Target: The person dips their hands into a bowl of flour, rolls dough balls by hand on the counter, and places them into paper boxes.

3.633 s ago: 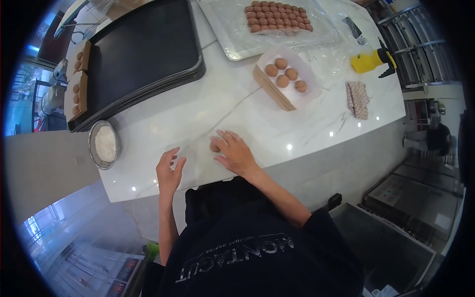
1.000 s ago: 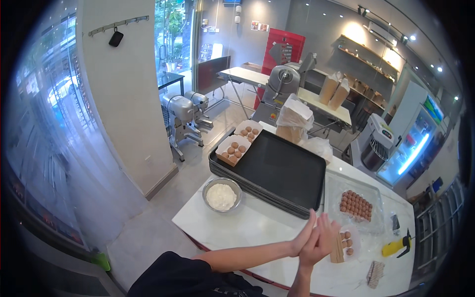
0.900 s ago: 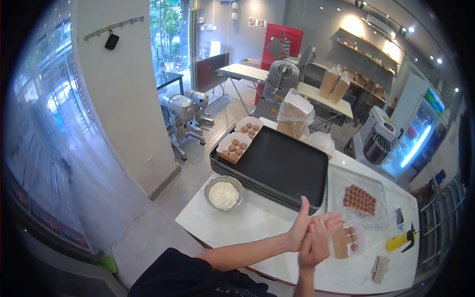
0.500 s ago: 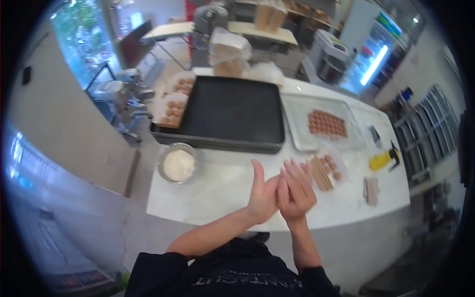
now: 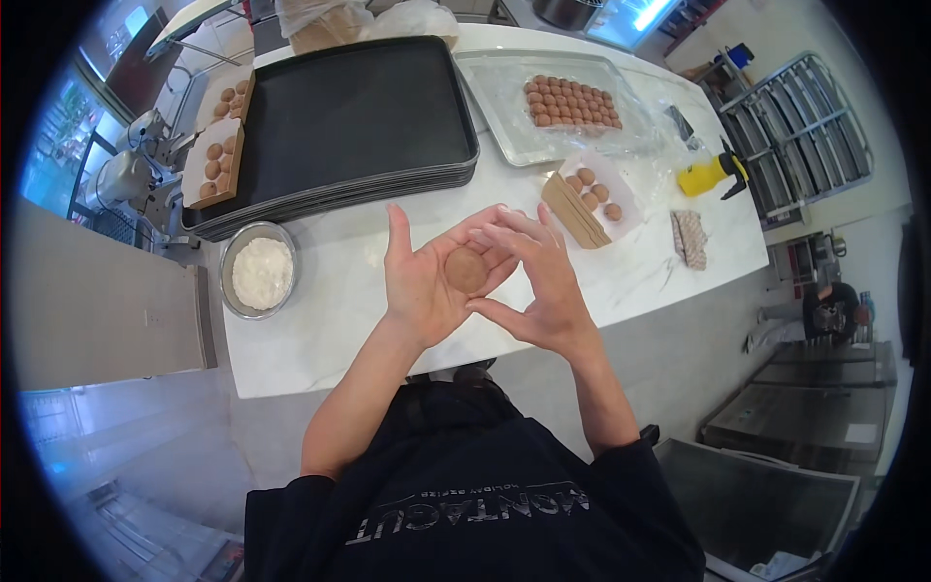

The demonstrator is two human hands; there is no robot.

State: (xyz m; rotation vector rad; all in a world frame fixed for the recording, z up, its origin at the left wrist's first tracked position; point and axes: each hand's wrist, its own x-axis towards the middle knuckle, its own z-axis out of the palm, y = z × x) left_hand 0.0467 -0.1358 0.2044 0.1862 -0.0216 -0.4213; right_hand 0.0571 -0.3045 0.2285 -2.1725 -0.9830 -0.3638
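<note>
A flattened, round brown dough ball [image 5: 466, 270] rests on the upturned palm of my left hand [image 5: 419, 289], whose thumb and fingers are stretched out. Beside it my right hand [image 5: 551, 296] is curved with thumb and fingers apart, its fingertips over the left fingers; it holds nothing. Both hands are above the front of the white table. To their right, several brown balls [image 5: 590, 201] lie on white paper in an opened cardboard box [image 5: 575, 215]. Farther back, rows of smaller brown balls [image 5: 572, 102] sit on a plastic-covered metal tray [image 5: 504, 131].
Stacked black baking trays [image 5: 359, 116] fill the back left, with boxes of balls [image 5: 215, 165] along their left side. A metal bowl of white powder [image 5: 260, 272] stands near the left edge. At right are a yellow spray bottle [image 5: 703, 177] and a folded cloth [image 5: 690, 240].
My hands were pressed together with the palms hidden; now they have come apart and the dough ball shows on the left palm. The view has tilted down toward the table.
</note>
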